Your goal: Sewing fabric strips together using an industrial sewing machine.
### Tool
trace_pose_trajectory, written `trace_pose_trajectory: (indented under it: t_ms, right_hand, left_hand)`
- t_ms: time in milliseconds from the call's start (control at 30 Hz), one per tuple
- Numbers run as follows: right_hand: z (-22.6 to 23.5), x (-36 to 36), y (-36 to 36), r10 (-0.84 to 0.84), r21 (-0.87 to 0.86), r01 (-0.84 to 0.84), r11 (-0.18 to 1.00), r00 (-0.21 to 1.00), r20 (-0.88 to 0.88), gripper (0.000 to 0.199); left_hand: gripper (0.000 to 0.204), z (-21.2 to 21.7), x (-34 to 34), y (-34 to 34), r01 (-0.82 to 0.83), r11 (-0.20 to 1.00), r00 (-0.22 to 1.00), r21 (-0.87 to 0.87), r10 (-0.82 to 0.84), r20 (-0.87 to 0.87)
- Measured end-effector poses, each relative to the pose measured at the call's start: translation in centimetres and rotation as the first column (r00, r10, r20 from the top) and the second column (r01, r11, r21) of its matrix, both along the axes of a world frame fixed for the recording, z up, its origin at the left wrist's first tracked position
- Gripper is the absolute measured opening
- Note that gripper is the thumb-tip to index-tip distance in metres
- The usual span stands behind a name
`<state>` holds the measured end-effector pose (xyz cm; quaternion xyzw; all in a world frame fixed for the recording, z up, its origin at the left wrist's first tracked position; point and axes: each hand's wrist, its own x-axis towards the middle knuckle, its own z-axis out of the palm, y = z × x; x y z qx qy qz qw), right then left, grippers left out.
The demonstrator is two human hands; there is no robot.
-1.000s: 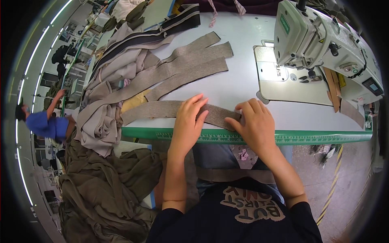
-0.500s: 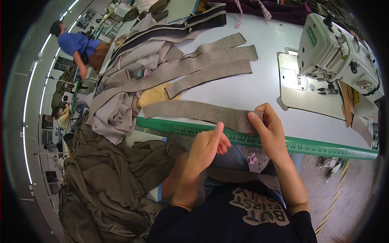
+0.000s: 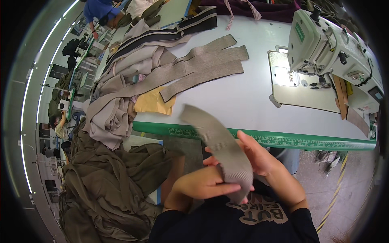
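Note:
A grey-brown ribbed knit strip curves up from my lap over the table's front edge, its far end blurred by motion. My left hand is closed on its near end, with fingers across the fabric close to my shirt. Against the strip's right side lies my right hand, palm showing and thumb stretched out apart from the fabric. Fingertips show at the strip's left edge, the rest hidden behind it. Similar knit strips lie overlapping on the white table, beside a yellow piece.
A white sewing machine stands at the right of the table. A green ruler strip runs along the front edge. Rolled grey fabric and dark olive cloth are heaped at left. A person in blue is at far left.
The knit strip has been lifted off the table and swung toward my lap. My left hand has taken its near end. My right hand has drawn nearer and its pinch has loosened.

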<state>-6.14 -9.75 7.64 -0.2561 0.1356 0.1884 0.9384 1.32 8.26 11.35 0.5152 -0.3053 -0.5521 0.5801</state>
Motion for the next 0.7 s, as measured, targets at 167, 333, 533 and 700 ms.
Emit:
trace_pose_trajectory:
  t_ms: [167, 333, 533, 700]
  right_hand:
    - [1.8, -1.9, -1.7, -0.269, -0.161, 0.288, 0.944, 0.954, 0.132, 0.044]
    - [1.0, -5.4, -6.8, -0.777, -0.211, 0.828, 0.52, 0.561, 0.285, 0.033]
    - [-2.9, -8.9, -12.8, -0.803, -0.713, 0.702, 0.013, 0.432, 0.411, 0.021]
    - [-3.7, -7.8, -12.5, -0.618, -0.854, 0.439, -0.278, 0.598, 0.51, 0.017]
  left_hand:
    - [0.023, -1.3, 2.1, 0.9, 0.462, 0.884, 0.799, 0.068, -0.449, 0.399]
    - [0.021, -1.1, 4.9, 2.9, 0.288, 0.951, 0.88, 0.116, -0.311, 0.36]
    - [0.021, -2.2, 8.7, 2.5, -0.387, 0.904, 0.844, 0.183, 0.267, 0.465]
    - [0.024, -2.2, 11.4, 0.4, -0.551, 0.807, 0.675, 0.211, 0.282, 0.682]
